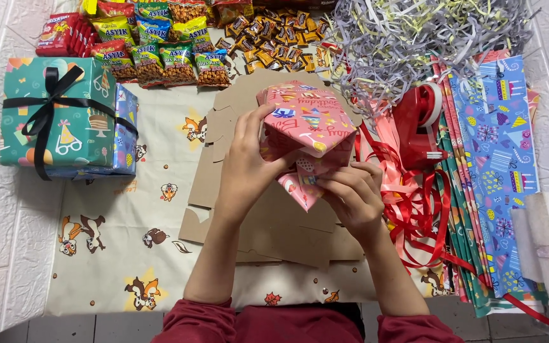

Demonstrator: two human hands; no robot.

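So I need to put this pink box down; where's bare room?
Free: the printed cloth below the green gift box, left of the flat cardboard. Crowded: snack packets at the top, ribbons and wrapping paper on the right.

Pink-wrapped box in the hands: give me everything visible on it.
The pink-wrapped box is covered in glossy pink paper printed with party motifs. It is held tilted above flat brown cardboard sheets. The near end is unfinished: a pointed paper flap hangs down. The left hand grips its left side; the right hand pinches the flap. No ribbon on it.
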